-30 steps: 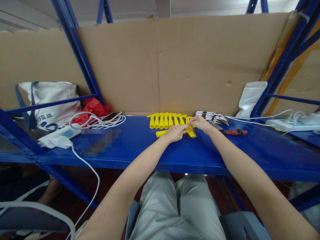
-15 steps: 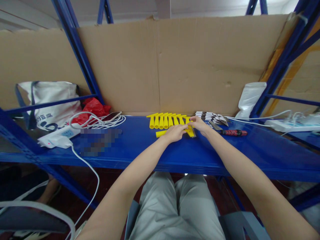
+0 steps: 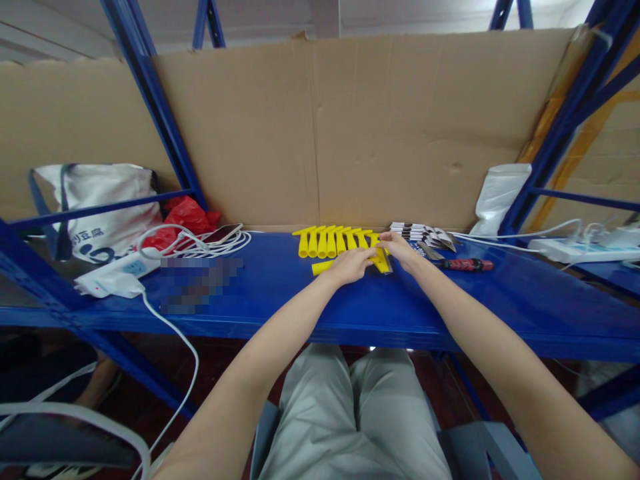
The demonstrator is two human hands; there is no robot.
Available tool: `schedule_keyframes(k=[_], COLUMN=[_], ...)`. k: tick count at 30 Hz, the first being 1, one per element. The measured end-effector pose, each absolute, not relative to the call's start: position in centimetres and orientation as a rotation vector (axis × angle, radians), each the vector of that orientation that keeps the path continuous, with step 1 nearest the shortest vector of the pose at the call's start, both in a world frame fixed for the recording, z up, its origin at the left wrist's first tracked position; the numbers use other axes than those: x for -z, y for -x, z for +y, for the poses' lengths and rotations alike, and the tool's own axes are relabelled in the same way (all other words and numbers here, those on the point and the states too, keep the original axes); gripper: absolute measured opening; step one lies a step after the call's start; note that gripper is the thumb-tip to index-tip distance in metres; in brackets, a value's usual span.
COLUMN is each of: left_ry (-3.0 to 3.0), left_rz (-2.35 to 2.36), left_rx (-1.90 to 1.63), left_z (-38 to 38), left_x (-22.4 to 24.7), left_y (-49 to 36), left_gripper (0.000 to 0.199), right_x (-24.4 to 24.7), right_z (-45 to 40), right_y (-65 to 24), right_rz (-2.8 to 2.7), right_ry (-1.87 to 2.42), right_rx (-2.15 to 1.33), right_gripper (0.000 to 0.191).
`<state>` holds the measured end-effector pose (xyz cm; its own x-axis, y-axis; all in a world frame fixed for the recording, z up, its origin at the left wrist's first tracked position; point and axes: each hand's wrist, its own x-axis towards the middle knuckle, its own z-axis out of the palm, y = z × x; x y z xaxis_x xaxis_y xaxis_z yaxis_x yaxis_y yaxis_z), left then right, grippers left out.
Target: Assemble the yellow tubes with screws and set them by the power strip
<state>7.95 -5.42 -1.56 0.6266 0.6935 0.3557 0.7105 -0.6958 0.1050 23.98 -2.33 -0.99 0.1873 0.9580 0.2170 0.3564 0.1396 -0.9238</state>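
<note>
My left hand (image 3: pixel 354 265) is closed around a yellow plastic scraper (image 3: pixel 321 268), which lies sideways with its handle end sticking out to the left. The scraper's wide head points right and carries a thin metal blade (image 3: pixel 388 262) along its edge. At the far corner of that head, my right hand (image 3: pixel 399 248) has its fingers pinched together; the exact contact is partly hidden. Just behind my hands stands a row of several similar yellow scrapers (image 3: pixel 331 243), handle ends toward me.
Black-and-white packets (image 3: pixel 425 235) lie right of the row, near a red-and-black handled tool (image 3: pixel 467 265). A power strip (image 3: pixel 125 270), coiled white cables (image 3: pixel 225 241) and a cloth bag (image 3: pixel 110 213) sit left. Cardboard (image 3: pixel 390 133) walls the back of the blue shelf (image 3: pixel 280 300).
Both hands stay almost in place on the scraper. The whole view has shifted very slightly; nothing else visibly differs.
</note>
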Motion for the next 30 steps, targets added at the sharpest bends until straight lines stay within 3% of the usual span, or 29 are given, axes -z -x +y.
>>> schedule_keyframes(k=[6,13,24,30], left_ry=[2.758,2.733,2.669,2.605], left_rz=[-1.264,-1.315,-1.301,-1.388], left_rx=[0.661,0.659,0.593,0.584], left_z=[-5.1,-4.8,-4.9,-5.0], left_x=[1.6,1.8,1.8,1.6], left_y=[-7.6,-7.5,-7.6,-7.6], left_gripper=[0.023,0.029,0.046,0.048], right_x=[0.7,0.5,0.6,-0.4], right_z=[-2.7,-3.2,-2.9,-3.3], right_y=[-25.1,-25.7,-25.3,-26.0], right_rz=[-1.459,-1.522,-1.490,-1.537], right_ry=[1.419,1.425,1.397,1.444], right_rx=[-0.834,-0.919,-0.903,-0.818], right_gripper=[0.007,0.002,0.002,0.016])
